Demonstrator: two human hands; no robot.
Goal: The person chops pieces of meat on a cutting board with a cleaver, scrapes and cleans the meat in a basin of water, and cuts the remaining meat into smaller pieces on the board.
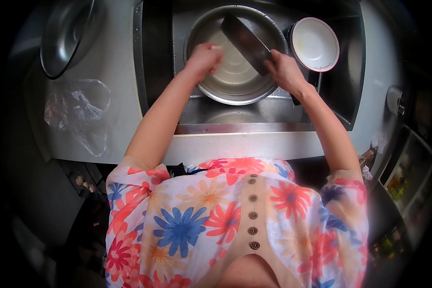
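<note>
A large metal basin (211,91) with cloudy water in it sits in the sink. My right hand (287,72) grips a cleaver (245,42), and its broad dark blade slants over the basin towards the upper left. Over the basin's left side is my left hand (205,60), its fingers curled in and slightly smeared by motion. Something small and pale shows at those fingers, too unclear to name. A white bowl (316,44) with a red rim stands just right of the basin, close to my right hand.
The steel sink (211,117) surrounds the basin. On the counter (122,96) to the left lie a crumpled clear plastic bag (89,108) and a metal colander or bowl (65,38). The counter's front edge runs close to my body.
</note>
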